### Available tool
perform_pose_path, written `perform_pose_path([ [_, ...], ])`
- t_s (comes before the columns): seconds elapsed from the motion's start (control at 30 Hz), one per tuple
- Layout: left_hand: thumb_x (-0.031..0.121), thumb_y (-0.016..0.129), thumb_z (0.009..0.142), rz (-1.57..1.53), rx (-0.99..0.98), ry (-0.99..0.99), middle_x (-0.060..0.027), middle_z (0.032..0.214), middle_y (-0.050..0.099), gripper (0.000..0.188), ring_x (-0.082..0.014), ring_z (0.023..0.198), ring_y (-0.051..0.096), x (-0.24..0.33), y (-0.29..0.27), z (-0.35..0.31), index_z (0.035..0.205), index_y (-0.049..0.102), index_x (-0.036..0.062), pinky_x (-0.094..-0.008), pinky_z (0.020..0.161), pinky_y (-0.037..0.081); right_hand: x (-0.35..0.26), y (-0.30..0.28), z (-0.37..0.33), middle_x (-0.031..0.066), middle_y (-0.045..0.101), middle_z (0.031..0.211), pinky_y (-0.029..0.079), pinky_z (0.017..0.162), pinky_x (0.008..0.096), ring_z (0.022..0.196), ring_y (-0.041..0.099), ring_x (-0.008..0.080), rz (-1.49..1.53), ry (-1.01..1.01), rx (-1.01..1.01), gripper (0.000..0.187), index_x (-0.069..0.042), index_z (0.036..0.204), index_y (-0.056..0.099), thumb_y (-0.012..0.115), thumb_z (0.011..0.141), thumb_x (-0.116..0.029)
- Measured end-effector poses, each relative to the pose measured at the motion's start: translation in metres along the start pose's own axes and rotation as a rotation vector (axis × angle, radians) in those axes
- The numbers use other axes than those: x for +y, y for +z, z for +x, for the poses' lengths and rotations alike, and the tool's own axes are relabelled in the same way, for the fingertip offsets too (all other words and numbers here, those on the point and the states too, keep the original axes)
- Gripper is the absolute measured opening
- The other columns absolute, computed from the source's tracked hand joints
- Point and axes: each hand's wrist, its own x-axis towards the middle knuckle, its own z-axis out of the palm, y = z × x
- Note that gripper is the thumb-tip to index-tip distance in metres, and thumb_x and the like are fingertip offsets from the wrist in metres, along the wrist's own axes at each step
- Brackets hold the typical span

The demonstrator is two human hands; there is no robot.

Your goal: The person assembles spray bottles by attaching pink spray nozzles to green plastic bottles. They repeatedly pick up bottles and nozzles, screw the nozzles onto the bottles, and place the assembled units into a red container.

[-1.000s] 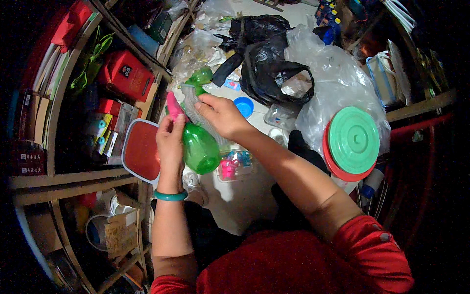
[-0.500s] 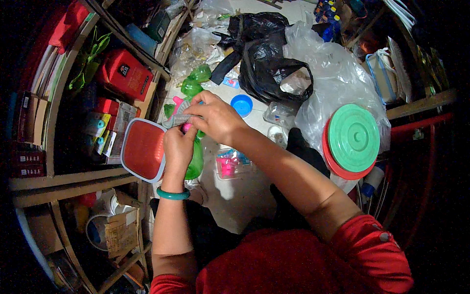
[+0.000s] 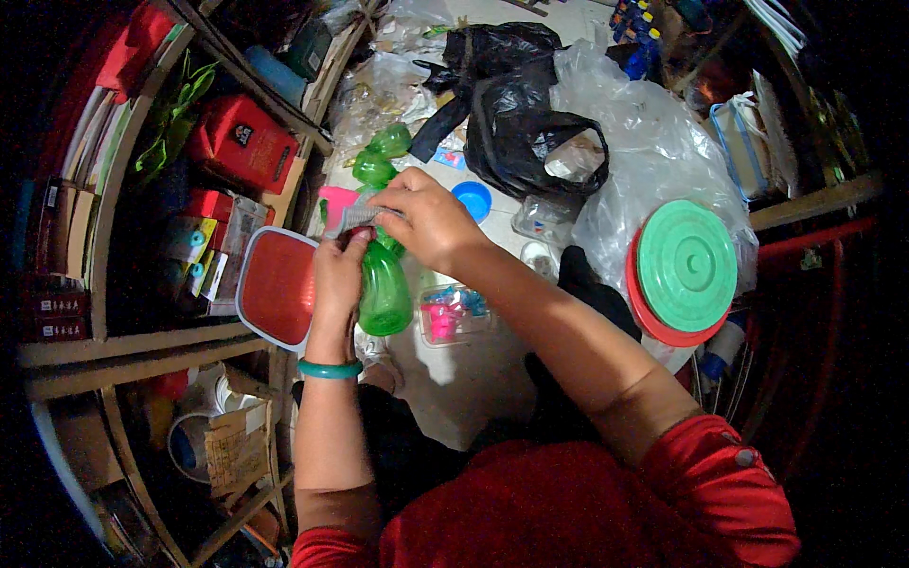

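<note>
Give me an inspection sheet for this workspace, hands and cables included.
Surface: pale floor, partly covered.
Job's things: translucent green plastic bottle, pink plastic piece, grey ribbed strip.
Clutter: crumpled black plastic bag, clear plastic sheeting, round blue plastic dish, clear plastic box holding pink and blue pieces.
Hands: left hand closed at the pink plastic piece, grip partly hidden; right hand pinching the grey ribbed strip.
Cables: nothing seen clearly.
Surroundings: brown wooden shelves left, round green plastic lid right.
</note>
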Motion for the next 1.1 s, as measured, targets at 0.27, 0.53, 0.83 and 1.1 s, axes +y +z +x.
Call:
perform_pose_path([
  [0.27, 0.016, 0.053, 0.089, -0.367, 0.088, -0.063, -0.0039, 0.093, 0.062, 0.02, -0.012, 0.081, 0.056, 0.001, -0.006, 0.004, 0.102, 0.062, 0.0018, -0.0253, 0.073, 0.045, 0.007, 0.014, 0.002, 0.0151, 0.058, 0.1, 0.046, 0.08, 0.0336, 0.094, 0.056, 0.0287, 0.14, -0.053, 0.068, 0.023, -0.002, 0.101, 0.063, 0.06, 0.08, -0.01],
  [0.53, 0.02, 0.049, 0.092, -0.577, 0.054, -0.02, -0.0049, 0.092, 0.061, 0.021, -0.013, 0.08, 0.058, 0.021, -0.006, -0.007, 0.1, 0.059, 0.0029, -0.0264, 0.071, 0.047, 0.001, 0.013, -0.005, 0.0122, 0.058, 0.103, 0.042, 0.088, 0.0368, 0.099, 0.053, 0.0302, -0.008, -0.316, -0.083, 0.023, -0.009, 0.102, 0.064, 0.059, 0.079, -0.01],
  [0.83, 0.017, 0.055, 0.09, -0.432, 0.203, 0.079, -0.0038, 0.088, 0.061, 0.017, -0.0119, 0.076, 0.057, 0.002, -0.023, 0.006, 0.098, 0.058, 0.0029, -0.0232, 0.066, 0.046, 0.001, 0.01, -0.005, 0.0121, 0.057, 0.104, 0.043, 0.085, 0.0355, 0.1, 0.053, 0.0285, 0.127, -0.1, -0.197, 0.024, -0.008, 0.103, 0.064, 0.059, 0.081, -0.013],
  [1.1, 0.017, 0.053, 0.09, -0.423, 0.371, 0.107, -0.0036, 0.085, 0.06, 0.019, -0.0128, 0.075, 0.056, -0.002, -0.021, 0.009, 0.102, 0.058, 0.0026, -0.026, 0.066, 0.046, 0.005, 0.032, -0.016, 0.0131, 0.057, 0.098, 0.045, 0.081, 0.0367, 0.096, 0.054, 0.0297, 0.016, -0.27, -0.078, 0.021, -0.009, 0.099, 0.065, 0.057, 0.081, -0.015],
])
